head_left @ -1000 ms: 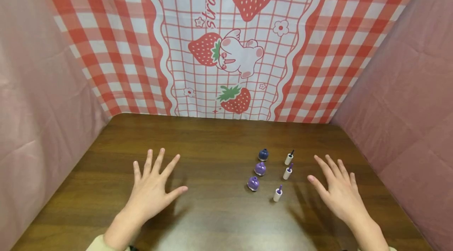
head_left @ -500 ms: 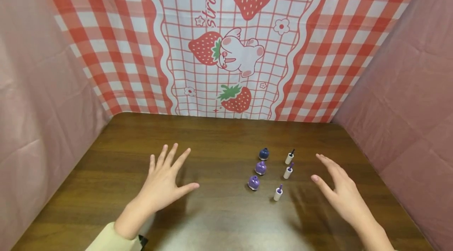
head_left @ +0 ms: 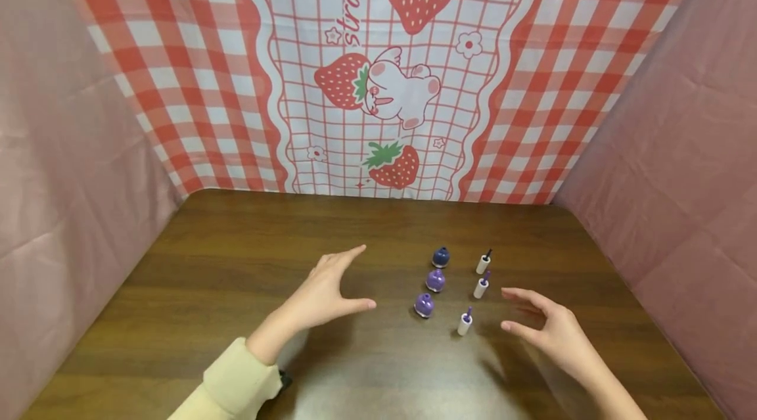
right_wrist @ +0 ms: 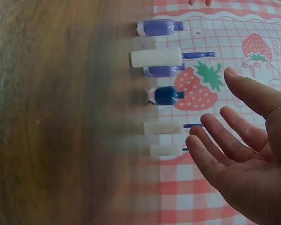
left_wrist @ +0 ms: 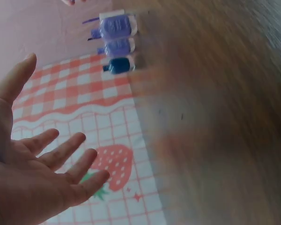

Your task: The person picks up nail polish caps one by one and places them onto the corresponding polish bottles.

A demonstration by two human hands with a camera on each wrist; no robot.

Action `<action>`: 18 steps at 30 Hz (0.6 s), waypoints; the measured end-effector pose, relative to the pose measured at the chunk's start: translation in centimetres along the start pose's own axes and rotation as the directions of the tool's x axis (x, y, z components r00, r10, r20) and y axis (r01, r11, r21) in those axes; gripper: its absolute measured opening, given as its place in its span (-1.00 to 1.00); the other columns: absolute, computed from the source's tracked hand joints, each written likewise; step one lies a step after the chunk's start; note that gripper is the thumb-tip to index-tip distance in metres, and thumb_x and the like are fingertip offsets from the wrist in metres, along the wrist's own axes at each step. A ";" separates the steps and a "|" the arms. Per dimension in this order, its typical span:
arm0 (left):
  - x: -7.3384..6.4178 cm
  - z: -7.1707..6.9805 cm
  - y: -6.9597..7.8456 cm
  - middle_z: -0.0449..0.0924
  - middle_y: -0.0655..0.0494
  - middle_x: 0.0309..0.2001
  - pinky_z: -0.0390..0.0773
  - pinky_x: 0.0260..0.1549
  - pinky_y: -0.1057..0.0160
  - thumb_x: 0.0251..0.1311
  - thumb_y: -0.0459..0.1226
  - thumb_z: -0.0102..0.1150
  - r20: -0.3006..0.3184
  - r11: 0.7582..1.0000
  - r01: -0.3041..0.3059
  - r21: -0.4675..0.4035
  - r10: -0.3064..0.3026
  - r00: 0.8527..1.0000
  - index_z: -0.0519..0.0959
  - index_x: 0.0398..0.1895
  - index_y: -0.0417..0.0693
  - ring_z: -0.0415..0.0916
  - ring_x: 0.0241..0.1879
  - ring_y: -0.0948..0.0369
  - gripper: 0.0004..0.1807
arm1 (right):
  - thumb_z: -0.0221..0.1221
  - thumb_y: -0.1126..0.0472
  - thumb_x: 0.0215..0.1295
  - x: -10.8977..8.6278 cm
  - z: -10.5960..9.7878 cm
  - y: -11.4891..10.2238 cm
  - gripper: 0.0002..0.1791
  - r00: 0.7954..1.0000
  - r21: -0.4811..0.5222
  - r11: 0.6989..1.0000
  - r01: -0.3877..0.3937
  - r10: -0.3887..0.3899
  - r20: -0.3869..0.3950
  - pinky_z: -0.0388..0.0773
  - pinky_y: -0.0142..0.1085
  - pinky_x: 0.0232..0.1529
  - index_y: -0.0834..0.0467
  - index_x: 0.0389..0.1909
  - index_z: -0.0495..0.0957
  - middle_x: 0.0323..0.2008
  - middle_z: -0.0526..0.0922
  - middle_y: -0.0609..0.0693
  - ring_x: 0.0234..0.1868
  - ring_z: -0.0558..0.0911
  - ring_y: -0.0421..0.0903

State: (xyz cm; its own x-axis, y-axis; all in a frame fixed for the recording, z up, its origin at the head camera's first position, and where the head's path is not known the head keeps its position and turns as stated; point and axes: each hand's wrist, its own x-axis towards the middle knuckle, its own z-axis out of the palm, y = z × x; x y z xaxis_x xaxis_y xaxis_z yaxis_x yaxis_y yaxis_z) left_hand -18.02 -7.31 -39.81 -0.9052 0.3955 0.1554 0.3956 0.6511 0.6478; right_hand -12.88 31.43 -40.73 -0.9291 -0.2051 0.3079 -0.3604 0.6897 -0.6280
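Three uncapped nail polish bottles stand in a slanting row on the table: a dark blue bottle (head_left: 440,257) at the back, a purple bottle (head_left: 435,280) in the middle and another purple bottle (head_left: 423,305) in front. To their right, three white caps stand with brushes pointing up: the back cap (head_left: 482,265), the middle cap (head_left: 480,288) and the front cap (head_left: 464,324). My left hand (head_left: 322,292) hovers left of the bottles, thumb and fingers spread apart, holding nothing. Right of the caps is my right hand (head_left: 550,328), also bare, its fingers gently bent and apart from the thumb.
The brown wooden table (head_left: 236,229) ends at a red-and-white checked strawberry cloth (head_left: 390,98) hanging behind it. Pink cloth hangs at the left side (head_left: 77,177) and the right side (head_left: 668,177).
My left hand has moved right toward the bottles and turned sideways. My right hand has come left, closer to the caps, with its fingers bending. Bottles and caps stay where they were.
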 end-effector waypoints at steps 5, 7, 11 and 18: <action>2.1 2.1 0.5 0.39 0.06 0.26 0.32 0.15 -0.08 -0.11 0.02 0.44 0.058 0.989 -0.051 -0.135 0.060 0.997 0.30 0.34 0.04 0.26 0.23 0.04 -0.12 | 0.35 0.29 0.06 0.7 1.7 0.8 -0.50 0.993 0.218 0.976 -0.027 0.001 0.118 0.60 -0.29 -0.12 0.36 0.04 0.49 -0.04 0.59 0.32 -0.10 0.64 -0.27; 2.8 2.8 0.7 0.44 0.04 0.22 0.29 0.18 -0.07 -0.11 -0.01 0.45 0.071 0.986 -0.070 -0.150 0.082 0.994 0.36 0.29 0.00 0.32 0.19 0.04 -0.17 | 0.35 0.33 0.05 1.0 2.3 1.1 -0.52 0.988 0.254 0.967 -0.015 -0.024 0.150 0.60 -0.32 -0.12 0.40 0.02 0.49 -0.06 0.59 0.35 -0.09 0.63 -0.27; 4.1 4.0 1.0 0.49 0.02 0.17 0.24 0.25 -0.04 -0.10 -0.07 0.46 0.121 0.978 -0.086 -0.191 0.110 0.987 0.39 0.25 -0.06 0.37 0.19 0.05 -0.22 | 0.33 0.38 0.05 1.5 3.4 1.7 -0.55 0.974 0.303 0.953 0.009 -0.077 0.213 0.59 -0.36 -0.10 0.44 -0.02 0.49 -0.10 0.60 0.35 -0.08 0.62 -0.28; 5.8 5.5 1.5 0.55 0.00 0.08 0.40 0.13 0.03 -0.07 -0.13 0.45 0.213 0.960 -0.038 -0.277 0.100 0.972 0.43 0.20 -0.09 0.44 0.11 0.03 -0.30 | 0.30 0.38 0.10 2.6 4.3 2.7 -0.53 0.936 0.372 0.928 -0.026 -0.108 0.334 0.58 -0.32 -0.07 0.53 0.00 0.44 -0.09 0.57 0.42 -0.08 0.60 -0.35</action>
State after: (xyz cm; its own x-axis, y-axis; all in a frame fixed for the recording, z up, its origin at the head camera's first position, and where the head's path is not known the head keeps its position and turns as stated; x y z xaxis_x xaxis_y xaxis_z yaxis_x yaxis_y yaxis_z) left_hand -21.81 -0.52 -42.05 -0.8070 0.5879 0.0567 0.3715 0.4306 0.8226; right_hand -16.58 29.79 -44.66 -0.8590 -0.4984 0.1169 -0.3411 0.3870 -0.8567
